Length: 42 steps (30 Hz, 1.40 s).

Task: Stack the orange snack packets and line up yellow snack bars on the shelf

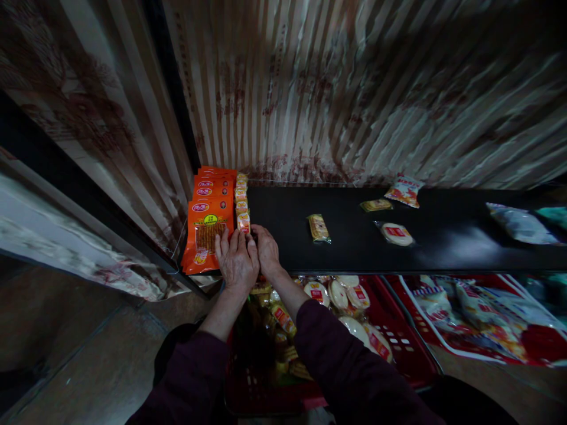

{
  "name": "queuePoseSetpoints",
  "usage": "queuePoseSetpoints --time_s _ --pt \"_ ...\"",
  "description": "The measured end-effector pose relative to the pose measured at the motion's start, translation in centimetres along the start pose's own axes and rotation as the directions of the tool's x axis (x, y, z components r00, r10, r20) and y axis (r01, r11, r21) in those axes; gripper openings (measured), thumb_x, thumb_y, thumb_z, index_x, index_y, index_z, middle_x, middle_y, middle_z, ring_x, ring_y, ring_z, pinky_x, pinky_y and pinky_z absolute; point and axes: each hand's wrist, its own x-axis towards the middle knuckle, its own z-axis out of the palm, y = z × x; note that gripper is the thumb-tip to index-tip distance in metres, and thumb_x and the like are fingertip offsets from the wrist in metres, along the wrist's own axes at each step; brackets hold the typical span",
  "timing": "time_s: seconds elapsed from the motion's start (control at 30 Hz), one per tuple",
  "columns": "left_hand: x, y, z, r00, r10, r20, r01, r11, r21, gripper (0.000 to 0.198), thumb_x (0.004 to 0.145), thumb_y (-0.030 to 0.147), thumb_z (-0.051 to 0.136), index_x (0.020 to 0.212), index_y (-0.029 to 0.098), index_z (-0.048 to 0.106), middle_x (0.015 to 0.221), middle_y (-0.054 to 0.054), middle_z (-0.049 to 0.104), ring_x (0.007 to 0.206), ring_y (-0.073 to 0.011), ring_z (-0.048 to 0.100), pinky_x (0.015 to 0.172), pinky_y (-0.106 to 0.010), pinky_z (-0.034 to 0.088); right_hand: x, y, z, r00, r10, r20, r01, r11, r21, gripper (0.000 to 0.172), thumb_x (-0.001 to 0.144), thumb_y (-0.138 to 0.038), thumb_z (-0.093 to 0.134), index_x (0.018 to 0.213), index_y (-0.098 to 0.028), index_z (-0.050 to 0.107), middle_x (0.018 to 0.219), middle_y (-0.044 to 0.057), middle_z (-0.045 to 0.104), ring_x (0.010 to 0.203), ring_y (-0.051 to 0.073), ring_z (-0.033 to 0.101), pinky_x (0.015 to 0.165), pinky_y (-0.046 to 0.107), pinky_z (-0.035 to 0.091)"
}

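Note:
My left hand (239,262) bends over the front end of a row of small wrapped snacks (241,203). Its outer fingers overlap the lower part of an orange snack bag (208,227). Pressed close on the other side, my right hand (267,251) has its fingers curled in at the same spot. Both hands close around the front wrapped snack (243,222), whose lower part they hide. Several orange bags overlap in a line behind the front one, on the left end of the black shelf (283,206).
On the shelf lie a loose wrapped cracker (319,228), a flat cracker pack (376,205), a round white cracker pack (396,234), a red-white bag (405,190) and a pale bag (520,223). Below are a red basket (410,330) of snacks and another basket (543,348). A curtain (332,88) hangs behind.

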Motion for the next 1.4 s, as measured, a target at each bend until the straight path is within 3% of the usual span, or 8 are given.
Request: queuePoseSetpoints --time_s 0.3,0.9,1.23,1.4 --pt "0.1 -0.2 0.3 1.0 -0.017 0.011 0.017 1.0 0.016 0.041 0.089 0.031 0.04 0.114 0.009 0.064 0.121 -0.016 0.063 0.123 -0.031 0.046 0.109 -0.055 0.026 0.1 -0.3 -0.1 0.999 0.031 0.024 -0.031 0.999 -0.017 0.039 0.088 -0.023 0.046 0.126 -0.019 0.052 0.106 0.009 0.064 0.094 0.021 0.06 0.083 0.034 0.048" --pt "0.0 -0.3 0.4 0.999 -0.044 0.021 0.045 0.999 -0.031 0.042 0.089 0.032 0.039 0.116 0.012 0.064 0.125 -0.015 0.061 0.128 -0.0319 0.042 0.108 -0.057 0.026 0.2 0.0 0.3 1.0 0.011 0.021 -0.01 0.999 -0.042 0.037 0.087 -0.025 0.049 0.124 -0.023 0.055 0.107 0.009 0.064 0.097 0.021 0.06 0.086 0.034 0.047" --pt "-0.3 0.1 0.2 1.0 -0.015 0.005 0.015 0.999 -0.033 0.04 0.089 0.031 0.039 0.117 0.014 0.062 0.128 -0.013 0.059 0.132 -0.0306 0.039 0.109 -0.054 0.026 0.0 0.6 0.2 1.0 -0.018 0.014 0.017 0.999 0.048 0.039 0.086 -0.022 0.046 0.124 -0.02 0.055 0.112 0.01 0.062 0.098 0.02 0.059 0.09 0.035 0.047" --pt "-0.6 0.4 -0.1 1.0 0.027 0.004 -0.026 0.999 -0.041 0.038 0.089 0.028 0.04 0.116 0.012 0.062 0.128 -0.013 0.059 0.132 -0.0301 0.038 0.109 -0.052 0.029 -0.5 0.7 -0.3 1.0 -0.024 0.008 0.024 1.0 0.01 0.043 0.085 -0.018 0.043 0.126 -0.02 0.054 0.111 0.009 0.062 0.098 0.02 0.058 0.089 0.034 0.047"
